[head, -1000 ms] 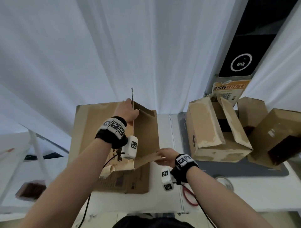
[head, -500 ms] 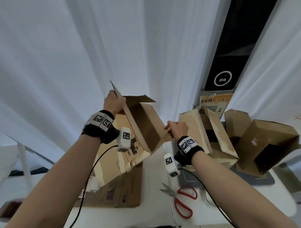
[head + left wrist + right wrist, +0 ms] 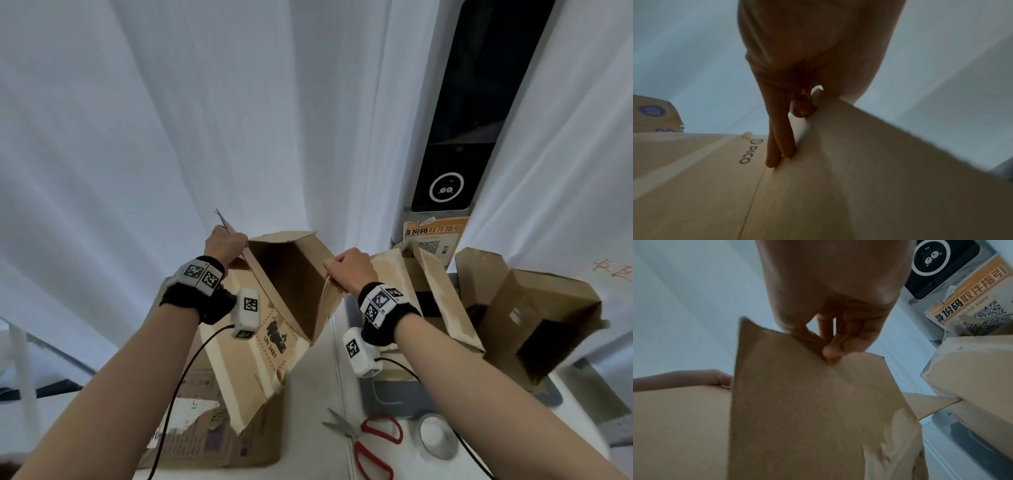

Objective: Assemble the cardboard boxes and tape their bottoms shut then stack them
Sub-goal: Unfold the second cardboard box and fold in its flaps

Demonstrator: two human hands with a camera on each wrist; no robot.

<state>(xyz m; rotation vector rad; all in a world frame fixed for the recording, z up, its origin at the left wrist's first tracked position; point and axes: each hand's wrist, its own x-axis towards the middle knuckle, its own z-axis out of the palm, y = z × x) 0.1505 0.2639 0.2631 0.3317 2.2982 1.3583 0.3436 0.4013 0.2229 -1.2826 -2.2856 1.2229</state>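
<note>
Two hands hold one cardboard box (image 3: 287, 291) up above the table (image 3: 308, 428), half opened. Its long side slopes down toward the near left. The left hand (image 3: 224, 245) grips the far left flap; the right hand (image 3: 346, 270) pinches the right wall. Only the right wrist view shows that pinch up close.

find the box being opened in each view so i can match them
Head: cardboard box at centre, held up between both hands.
Left wrist: its panel fills the lower frame.
Right wrist: its flap sits centre-low.
Shared landmark: orange QR notice, absent from the left wrist view.
</note>
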